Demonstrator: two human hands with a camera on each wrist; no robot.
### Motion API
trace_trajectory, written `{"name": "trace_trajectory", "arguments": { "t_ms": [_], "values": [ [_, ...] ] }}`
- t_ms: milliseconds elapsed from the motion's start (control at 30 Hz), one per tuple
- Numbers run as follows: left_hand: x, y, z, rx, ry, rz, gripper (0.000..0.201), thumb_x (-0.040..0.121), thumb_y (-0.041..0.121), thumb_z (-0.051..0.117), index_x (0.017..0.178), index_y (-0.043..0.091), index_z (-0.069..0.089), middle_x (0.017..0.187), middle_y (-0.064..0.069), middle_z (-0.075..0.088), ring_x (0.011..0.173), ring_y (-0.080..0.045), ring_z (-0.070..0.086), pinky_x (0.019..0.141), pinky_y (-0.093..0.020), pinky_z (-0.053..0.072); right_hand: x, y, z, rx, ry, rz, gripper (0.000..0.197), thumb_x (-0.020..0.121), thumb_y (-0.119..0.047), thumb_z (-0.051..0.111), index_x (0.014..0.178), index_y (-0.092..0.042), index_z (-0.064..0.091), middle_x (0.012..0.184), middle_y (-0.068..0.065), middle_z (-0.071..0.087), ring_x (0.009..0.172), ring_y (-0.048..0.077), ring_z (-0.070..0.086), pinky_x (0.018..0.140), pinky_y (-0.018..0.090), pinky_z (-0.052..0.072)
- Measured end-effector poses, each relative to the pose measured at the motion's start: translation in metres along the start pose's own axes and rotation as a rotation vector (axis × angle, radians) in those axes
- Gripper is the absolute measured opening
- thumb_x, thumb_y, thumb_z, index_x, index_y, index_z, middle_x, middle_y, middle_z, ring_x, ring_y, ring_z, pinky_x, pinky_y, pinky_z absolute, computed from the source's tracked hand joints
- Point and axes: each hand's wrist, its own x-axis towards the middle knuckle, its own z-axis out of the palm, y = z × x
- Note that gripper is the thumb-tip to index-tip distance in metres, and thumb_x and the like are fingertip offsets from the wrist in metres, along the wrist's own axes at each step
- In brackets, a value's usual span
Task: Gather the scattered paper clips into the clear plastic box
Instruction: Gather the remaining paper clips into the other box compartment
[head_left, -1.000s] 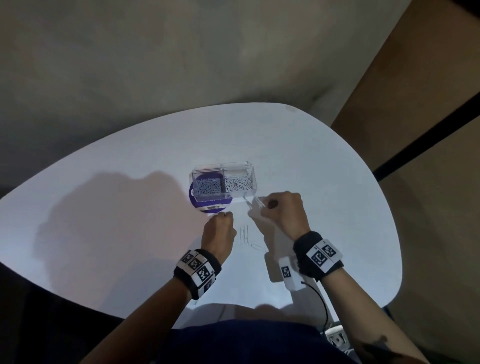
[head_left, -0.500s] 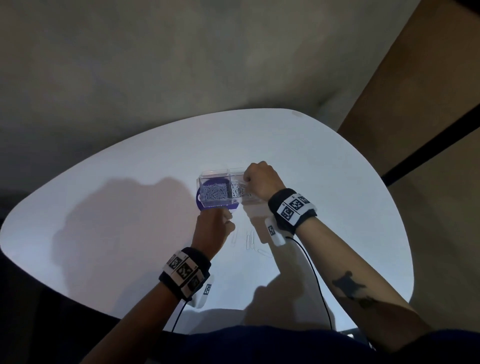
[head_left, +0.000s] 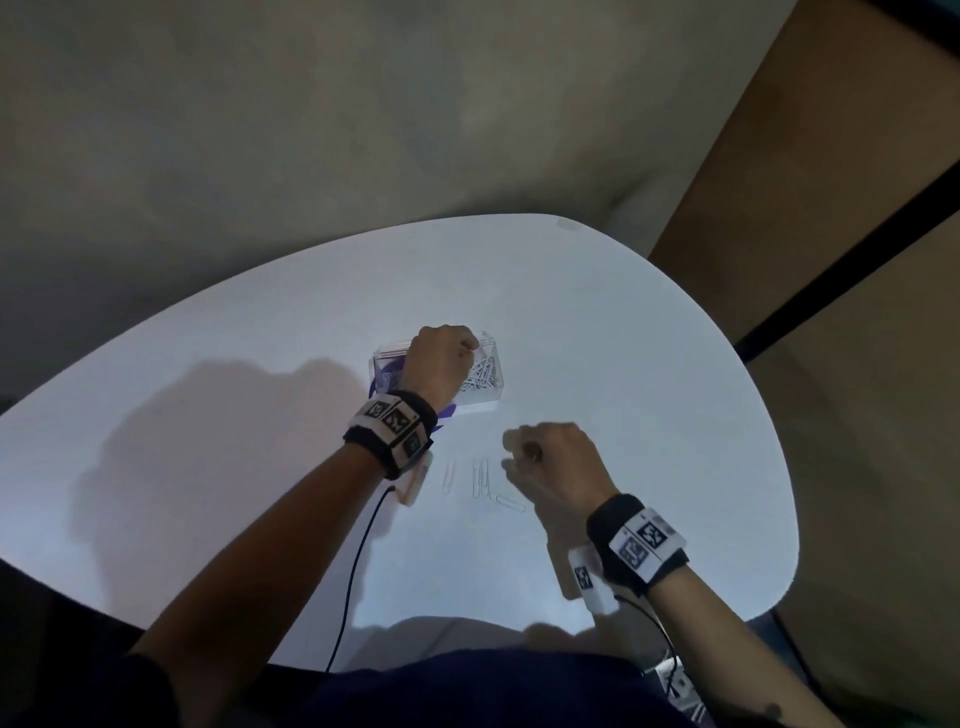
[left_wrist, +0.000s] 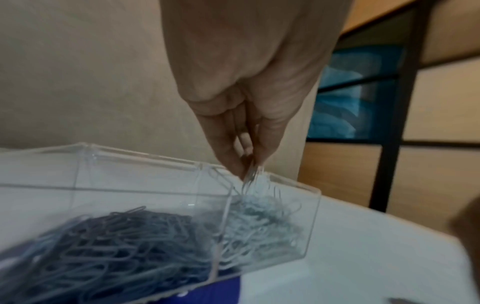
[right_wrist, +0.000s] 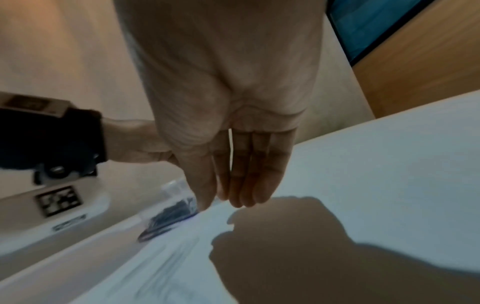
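Four loose paper clips (head_left: 483, 480) lie lengthwise on the surface (head_left: 649, 364) left of centre, nearest the right hand (head_left: 558, 460), its grip empty and relaxed, while the left hand (left_wrist: 241, 107) pinches a clip (left_wrist: 250, 174) over the clear plastic box (left_wrist: 309, 216).

The clear box (head_left: 488, 395) stands open on the counter (head_left: 623, 364), divided in two: dark clips (left_wrist: 109, 242) fill its left compartment, pale clips (left_wrist: 259, 222) its right. Four loose clips (head_left: 480, 479) lie flat just in front of it.
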Motion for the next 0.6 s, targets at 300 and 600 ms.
{"name": "trace_trajectory", "arguments": {
  "t_ms": [300, 600],
  "values": [
    [-0.051, -0.028, 0.005, 0.152, 0.024, 0.417, 0.02, 0.091, 0.014, 0.05, 0.084, 0.016, 0.068, 0.079, 0.0, 0.066, 0.071, -0.018, 0.062, 0.06, -0.035, 0.052, -0.028, 0.01, 0.055, -0.145, -0.016, -0.087, 0.016, 0.08, -0.024, 0.065, 0.079, -0.021, 0.049, 0.084, -0.011, 0.044, 0.078, 0.013, 0.048, 0.054, 0.026, 0.032],
    [-0.088, -0.074, 0.014, 0.376, -0.412, 0.535, 0.021, 0.075, 0.016, 0.077, 0.094, 0.024, 0.069, 0.094, 0.007, 0.066, 0.092, -0.016, 0.061, 0.07, -0.035, 0.054, -0.019, 0.006, 0.05, -0.151, -0.12, -0.096, 0.013, 0.085, -0.021, 0.06, 0.081, -0.023, 0.048, 0.092, -0.008, 0.046, 0.088, 0.016, 0.05, 0.06, 0.028, 0.032]
  ]
}}
